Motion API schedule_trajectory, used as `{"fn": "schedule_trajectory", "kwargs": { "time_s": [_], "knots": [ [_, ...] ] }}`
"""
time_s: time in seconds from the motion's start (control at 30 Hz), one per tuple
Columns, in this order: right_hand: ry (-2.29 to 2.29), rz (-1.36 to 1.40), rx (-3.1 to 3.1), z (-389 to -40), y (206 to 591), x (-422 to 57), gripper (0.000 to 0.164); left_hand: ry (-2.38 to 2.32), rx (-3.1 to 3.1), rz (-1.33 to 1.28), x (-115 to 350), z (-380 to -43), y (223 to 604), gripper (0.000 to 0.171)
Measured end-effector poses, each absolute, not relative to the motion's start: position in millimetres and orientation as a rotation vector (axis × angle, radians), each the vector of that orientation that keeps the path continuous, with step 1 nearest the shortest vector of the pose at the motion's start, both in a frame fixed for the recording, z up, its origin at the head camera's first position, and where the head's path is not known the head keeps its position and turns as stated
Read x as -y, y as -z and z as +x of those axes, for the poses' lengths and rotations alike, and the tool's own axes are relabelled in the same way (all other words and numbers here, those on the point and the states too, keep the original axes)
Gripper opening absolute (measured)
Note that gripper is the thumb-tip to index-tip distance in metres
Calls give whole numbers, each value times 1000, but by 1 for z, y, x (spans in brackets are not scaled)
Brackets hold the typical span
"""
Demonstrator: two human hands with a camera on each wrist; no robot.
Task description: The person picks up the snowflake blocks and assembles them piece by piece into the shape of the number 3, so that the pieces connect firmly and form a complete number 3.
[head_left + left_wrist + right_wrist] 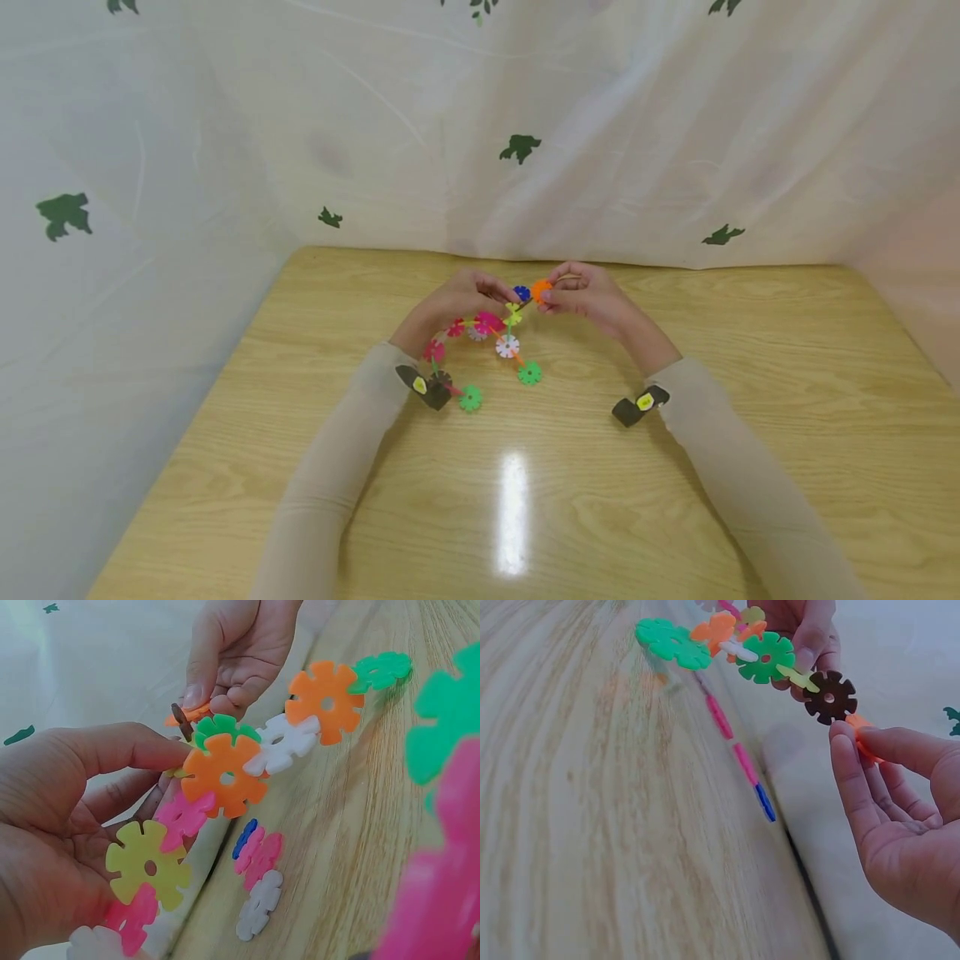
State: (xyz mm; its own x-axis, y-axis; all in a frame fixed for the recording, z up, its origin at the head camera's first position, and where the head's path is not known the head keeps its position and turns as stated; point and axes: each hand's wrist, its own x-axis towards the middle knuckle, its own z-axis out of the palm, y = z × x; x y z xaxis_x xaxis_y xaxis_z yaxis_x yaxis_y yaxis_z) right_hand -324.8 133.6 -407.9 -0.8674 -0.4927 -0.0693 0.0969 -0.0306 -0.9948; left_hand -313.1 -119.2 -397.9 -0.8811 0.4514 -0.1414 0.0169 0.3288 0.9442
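Note:
Interlocking plastic snowflake discs are joined into a zigzag chain. My left hand point(461, 298) holds the chain near its top, with thumb and fingers about a yellow disc point(513, 314). Between thumb and fingertips, my right hand point(588, 293) pinches an orange disc point(541, 291). That orange disc meets the edge of a brown disc point(830, 698) at the chain's end. In the left wrist view, a large orange disc point(225, 776), a white disc point(283, 742) and another yellow disc point(148, 864) belong to the chain. Green discs point(529, 372) end its two lower branches.
A short row of discs with a blue disc point(244, 838), pink discs point(262, 861) and a white disc point(260, 905) lies on the wooden table point(570, 500), near its back edge. Behind the table hangs a pale curtain point(405, 125) with green leaf-like shapes.

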Motion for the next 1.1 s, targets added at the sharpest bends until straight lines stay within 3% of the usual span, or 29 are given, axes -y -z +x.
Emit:
{"fn": "schedule_trajectory", "kwargs": {
  "time_s": [1.1],
  "knots": [
    [1892, -561, -2074, -318, 399, -135, 19, -1654, -2206, 419, 111, -307, 395, 18]
  ]
}}
